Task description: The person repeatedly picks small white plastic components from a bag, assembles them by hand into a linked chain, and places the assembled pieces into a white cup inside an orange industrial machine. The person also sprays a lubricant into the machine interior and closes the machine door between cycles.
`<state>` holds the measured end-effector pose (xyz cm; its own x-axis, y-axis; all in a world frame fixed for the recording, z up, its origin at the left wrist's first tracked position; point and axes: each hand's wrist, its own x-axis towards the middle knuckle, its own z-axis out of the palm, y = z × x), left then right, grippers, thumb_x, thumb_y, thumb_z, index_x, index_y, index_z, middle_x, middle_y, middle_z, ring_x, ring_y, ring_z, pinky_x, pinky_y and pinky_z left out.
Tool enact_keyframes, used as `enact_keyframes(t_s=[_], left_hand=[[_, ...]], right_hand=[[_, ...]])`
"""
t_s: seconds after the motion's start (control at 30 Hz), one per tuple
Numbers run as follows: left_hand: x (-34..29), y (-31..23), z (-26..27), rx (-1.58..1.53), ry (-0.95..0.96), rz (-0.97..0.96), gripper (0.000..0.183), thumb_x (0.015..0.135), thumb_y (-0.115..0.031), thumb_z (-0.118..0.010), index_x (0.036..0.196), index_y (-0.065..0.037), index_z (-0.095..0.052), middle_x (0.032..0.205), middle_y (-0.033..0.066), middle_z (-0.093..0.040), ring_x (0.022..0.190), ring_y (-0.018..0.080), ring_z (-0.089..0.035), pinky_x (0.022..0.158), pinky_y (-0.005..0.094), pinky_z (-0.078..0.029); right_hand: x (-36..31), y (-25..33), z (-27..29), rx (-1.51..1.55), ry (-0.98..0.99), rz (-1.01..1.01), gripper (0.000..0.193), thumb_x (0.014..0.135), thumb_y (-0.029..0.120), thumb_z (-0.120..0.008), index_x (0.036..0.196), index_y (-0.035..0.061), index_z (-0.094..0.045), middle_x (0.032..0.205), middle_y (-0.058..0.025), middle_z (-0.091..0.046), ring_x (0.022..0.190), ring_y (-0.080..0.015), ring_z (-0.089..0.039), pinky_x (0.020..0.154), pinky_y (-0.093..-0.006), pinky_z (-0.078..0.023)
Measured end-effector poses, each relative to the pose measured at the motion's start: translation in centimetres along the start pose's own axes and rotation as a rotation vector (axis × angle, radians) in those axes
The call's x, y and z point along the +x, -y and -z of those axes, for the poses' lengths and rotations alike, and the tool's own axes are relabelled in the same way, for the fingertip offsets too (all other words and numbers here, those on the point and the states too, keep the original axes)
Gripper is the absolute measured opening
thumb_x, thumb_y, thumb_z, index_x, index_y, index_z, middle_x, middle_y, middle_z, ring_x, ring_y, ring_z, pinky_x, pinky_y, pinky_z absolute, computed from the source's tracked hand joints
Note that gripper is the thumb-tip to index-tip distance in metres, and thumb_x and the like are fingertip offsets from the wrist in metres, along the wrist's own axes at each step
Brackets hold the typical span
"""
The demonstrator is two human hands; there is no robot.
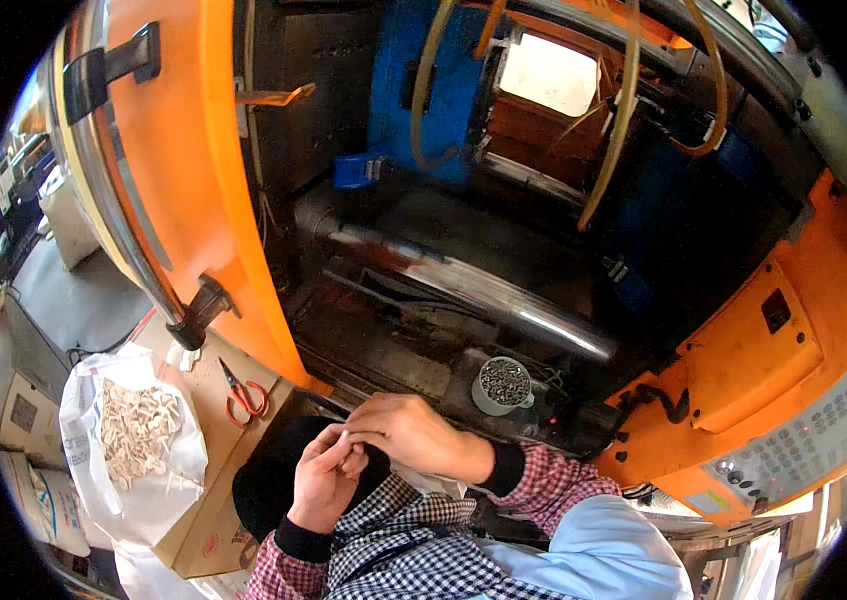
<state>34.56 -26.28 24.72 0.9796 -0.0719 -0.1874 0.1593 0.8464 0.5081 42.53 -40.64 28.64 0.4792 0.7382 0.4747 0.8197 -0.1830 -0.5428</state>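
My left hand [326,482] and my right hand [415,436] meet in front of my body, above my lap. Thumb and fingers of both are pinched together at the same spot. Whatever lies between the fingertips is too small or too hidden to make out. To the right stands a light grey-green cup [492,402] filled with small dark metal pieces, apart from my hands. On the left, an open white plastic bag [183,485] holds many small beige curved parts [138,430]. Scissors with red handles [247,400] lie on cardboard between the bag and my left hand.
An orange machine door [178,150] stands at the left, with a metal handrail. Ahead, the open machine bay has a thick shiny bar [503,292] and hanging yellowish hoses [615,130]. An orange control panel [793,440] with buttons is at the right. A cardboard box [208,525] supports the bag.
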Motion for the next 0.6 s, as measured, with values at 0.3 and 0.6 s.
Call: enact_keyframes(t_s=[0.3, 0.6], left_hand=[[5.7, -0.9, -4.4, 0.041, 0.053, -0.001, 0.015, 0.094, -0.01, -0.048, 0.091, 0.004, -0.054, 0.073, 0.0034, -0.048, 0.058, 0.0083, -0.039, 0.056, 0.0223, -0.034], [5.3, 0.0, -2.9, 0.163, -0.075, 0.099, 0.019, 0.096, -0.01, -0.044, 0.1, 0.008, -0.049, 0.08, 0.009, -0.051, 0.061, 0.012, -0.041, 0.057, 0.024, -0.035]], right_hand=[[2.3, -2.7, 6.0, -0.21, -0.188, 0.064, 0.01, 0.076, 0.004, -0.061, 0.085, 0.0011, -0.065, 0.085, -0.0133, -0.064, 0.079, -0.0284, -0.062, 0.069, -0.0355, -0.052], [13.7, -28.4, 22.5, -0.463, -1.239, -0.547, 0.018, 0.084, 0.013, -0.065, 0.092, -0.001, -0.07, 0.089, -0.0177, -0.067, 0.079, -0.0266, -0.065, 0.07, -0.0389, -0.051]])
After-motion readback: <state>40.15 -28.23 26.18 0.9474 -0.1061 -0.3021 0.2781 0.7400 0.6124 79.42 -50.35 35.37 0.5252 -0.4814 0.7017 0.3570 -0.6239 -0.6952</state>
